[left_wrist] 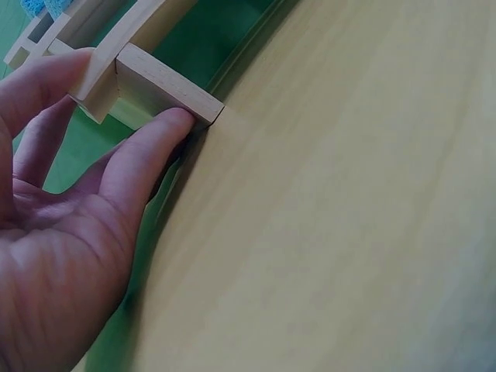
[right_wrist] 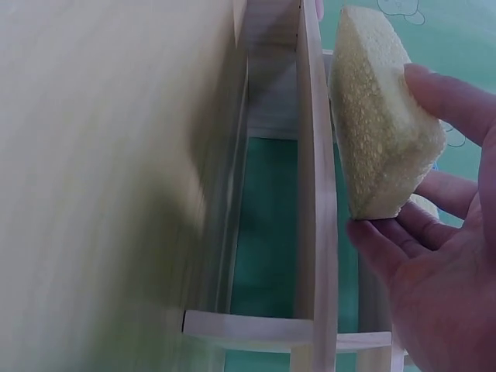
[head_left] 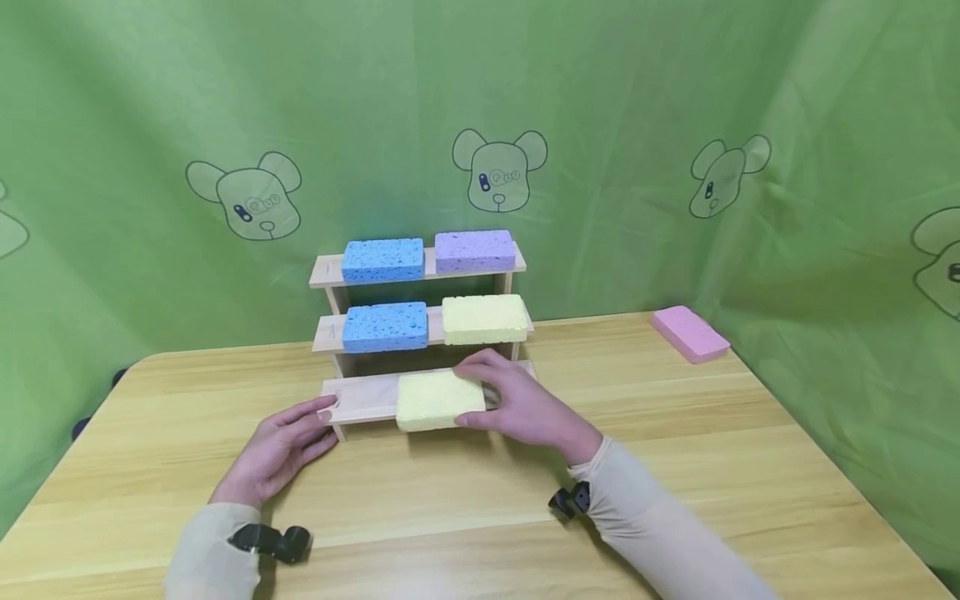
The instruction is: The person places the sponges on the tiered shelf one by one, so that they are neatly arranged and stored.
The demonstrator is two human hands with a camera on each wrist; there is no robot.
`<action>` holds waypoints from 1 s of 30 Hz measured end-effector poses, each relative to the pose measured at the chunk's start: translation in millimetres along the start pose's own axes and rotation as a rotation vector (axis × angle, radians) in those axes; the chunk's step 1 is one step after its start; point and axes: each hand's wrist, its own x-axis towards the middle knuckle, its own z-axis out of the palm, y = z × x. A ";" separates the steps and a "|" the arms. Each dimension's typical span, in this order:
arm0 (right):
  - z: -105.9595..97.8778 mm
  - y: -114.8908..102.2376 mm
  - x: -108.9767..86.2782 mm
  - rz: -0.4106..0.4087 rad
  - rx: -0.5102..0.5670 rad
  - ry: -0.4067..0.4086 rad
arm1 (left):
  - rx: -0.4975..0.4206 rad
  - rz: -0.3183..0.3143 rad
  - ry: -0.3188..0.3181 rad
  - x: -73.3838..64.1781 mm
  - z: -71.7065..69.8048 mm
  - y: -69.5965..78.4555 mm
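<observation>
My right hand (head_left: 517, 404) pinches a pale yellow sponge (head_left: 438, 400) by its right end, thumb at the front and fingers behind. In the right wrist view, the sponge (right_wrist: 384, 116) is at the lowest shelf's board (right_wrist: 318, 194); whether it fully rests there I cannot tell. My left hand (head_left: 288, 442) holds the left end of the three-tier wooden rack (head_left: 363, 398) at its lowest shelf. In the left wrist view, the thumb (left_wrist: 151, 151) presses the rack's leg (left_wrist: 170, 81) while fingers touch the board's end. My right hand covers part of the lowest shelf's right end.
On the middle shelf lie a blue sponge (head_left: 386, 327) and a yellow sponge (head_left: 484, 319). The top shelf bears a blue sponge (head_left: 383, 260) and a purple sponge (head_left: 475, 251). A pink sponge (head_left: 690, 333) lies at the wooden table's (head_left: 750, 467) right edge. A green curtain (head_left: 600, 100) hangs behind.
</observation>
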 end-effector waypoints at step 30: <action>26.5 -6.5 27.1 -0.009 -0.039 -0.008 | -0.003 0.018 -0.010 -0.1 -0.2 0.0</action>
